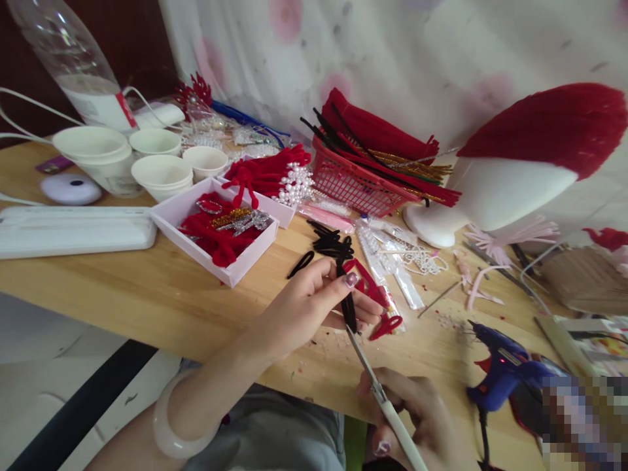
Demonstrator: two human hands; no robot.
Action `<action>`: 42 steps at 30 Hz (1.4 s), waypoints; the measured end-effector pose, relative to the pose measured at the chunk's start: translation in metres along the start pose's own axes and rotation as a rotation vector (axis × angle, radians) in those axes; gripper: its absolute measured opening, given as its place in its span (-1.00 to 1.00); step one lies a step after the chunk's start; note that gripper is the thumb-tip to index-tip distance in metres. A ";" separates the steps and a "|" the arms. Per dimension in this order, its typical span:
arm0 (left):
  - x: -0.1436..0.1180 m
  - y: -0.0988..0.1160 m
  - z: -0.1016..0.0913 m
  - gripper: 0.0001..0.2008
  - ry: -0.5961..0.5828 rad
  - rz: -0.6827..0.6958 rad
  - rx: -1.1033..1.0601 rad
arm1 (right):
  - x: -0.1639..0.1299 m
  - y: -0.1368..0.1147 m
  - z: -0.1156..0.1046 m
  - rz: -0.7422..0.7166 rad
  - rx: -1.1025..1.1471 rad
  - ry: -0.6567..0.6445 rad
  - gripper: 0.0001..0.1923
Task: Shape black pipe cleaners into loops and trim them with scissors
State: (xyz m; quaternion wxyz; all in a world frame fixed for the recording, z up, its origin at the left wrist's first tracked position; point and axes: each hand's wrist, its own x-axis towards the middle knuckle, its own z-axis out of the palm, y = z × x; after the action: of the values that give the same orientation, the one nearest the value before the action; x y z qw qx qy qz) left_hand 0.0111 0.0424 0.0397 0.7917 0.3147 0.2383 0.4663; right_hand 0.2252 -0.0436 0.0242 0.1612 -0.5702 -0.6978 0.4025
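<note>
Right hand [417,418], low in frame: fingers closed round white-handled scissors [380,392], blades up at a black hair clip [348,307]. Left hand [314,304] pinches that clip above the table edge [147,288]. Step looks like trimming at the clip; blade tips likely touching, blurred. Next calls for a steady clip. Beyond: spare black clips [331,245], red basket [358,180].

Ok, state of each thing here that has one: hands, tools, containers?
left hand: pinching a black clip
right hand: gripping white-handled scissors, tip at the clip
glue gun: lying on the table, unheld
paper cups: upright, nested
red basket: full of pipe cleaners
pink tray: holding red trims
</note>
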 end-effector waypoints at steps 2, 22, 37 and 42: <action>0.000 0.000 -0.001 -0.83 0.016 0.001 0.003 | 0.000 -0.004 -0.001 -0.001 -0.044 0.009 -0.28; -0.012 -0.029 0.032 -0.83 0.437 0.356 -0.552 | 0.016 -0.016 0.045 -0.075 0.576 0.083 -0.38; -0.014 -0.036 0.035 -0.87 0.529 0.373 -0.537 | 0.018 -0.025 0.056 -0.093 0.449 0.165 -0.35; -0.012 -0.037 0.037 -0.85 0.550 0.378 -0.531 | 0.018 -0.025 0.055 -0.090 0.442 0.169 -0.32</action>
State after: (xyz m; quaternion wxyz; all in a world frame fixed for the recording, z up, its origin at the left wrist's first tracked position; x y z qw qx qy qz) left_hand 0.0521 0.0080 0.0400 0.6529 0.0019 0.2503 0.7149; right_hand 0.1652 -0.0483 0.0040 0.3576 -0.5209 -0.6017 0.4887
